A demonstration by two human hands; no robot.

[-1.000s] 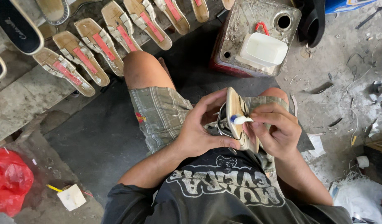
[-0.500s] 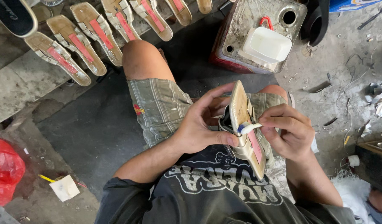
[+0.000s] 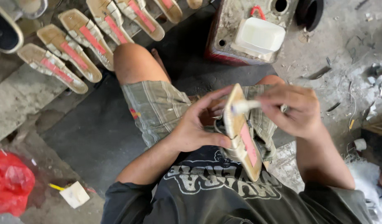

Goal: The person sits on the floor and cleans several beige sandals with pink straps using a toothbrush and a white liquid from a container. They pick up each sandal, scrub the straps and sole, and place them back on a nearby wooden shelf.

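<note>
Far left, low down: a red plastic bag (image 3: 10, 188) crumpled on the concrete floor (image 3: 336, 45); just right of it, a small pale block (image 3: 75, 194) with a yellow stick (image 3: 56, 187) touching its left edge. Above, along the upper left: a row of sandal soles (image 3: 70, 52) laid side by side on the ground, tan, each with a pink strip down the middle; a dark shoe (image 3: 4, 31) at the far upper-left corner. Centre left: a bare knee (image 3: 135, 62) and striped grey-green shorts (image 3: 158, 108) over a dark mat (image 3: 87, 124). Centre: left hand (image 3: 195, 124) curled round the near side of a sandal sole (image 3: 240, 132), thumb pressed along its lower edge, fingers spread up behind the top part; sole held on edge above the lap, upright and slightly tilted, tan with a pink strip facing right. Just right of the sole: right hand (image 3: 296, 110) closed in a pinch on a small white-handled brush (image 3: 245, 106), its tip touching the sole's upper face. Upper centre to right: a worn metal can (image 3: 236, 25) with red sides, on the floor beyond the knees; a white plastic tub (image 3: 259, 37) resting on its top. Below: dark printed shirt (image 3: 224, 195). Far right: scraps and debris (image 3: 377, 79) strewn on the concrete.
</note>
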